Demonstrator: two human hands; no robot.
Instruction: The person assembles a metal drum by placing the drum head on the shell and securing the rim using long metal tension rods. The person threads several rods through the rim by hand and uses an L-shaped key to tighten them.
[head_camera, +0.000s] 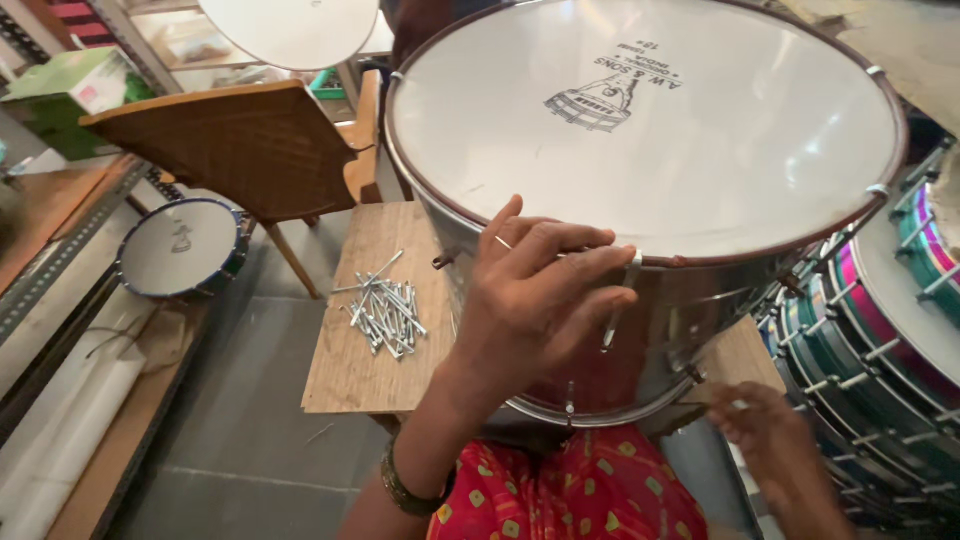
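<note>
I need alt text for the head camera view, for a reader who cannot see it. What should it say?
A person's left hand grips the near rim of a large metal drum with a white skin, fingers by a tension rod, while the right hand reaches low beside the shell. A pile of metal bolts lies on a wooden board to the left.

— Carrying it all? A bare wooden board (350, 370), pale and flat, above a grey tiled floor (250, 440).

— Lying on the board?

— A loose heap of silver tension rods (385, 315), near the middle, a few strays pointing toward the far edge. A big steel drum (650, 150) with a white head, tilted, resting on the right part and hiding that edge.

— On the floor itself?

— A small blue-rimmed drum (180, 248) off the board's left edge; a wooden chair (250, 145) just past the far edge.
</note>
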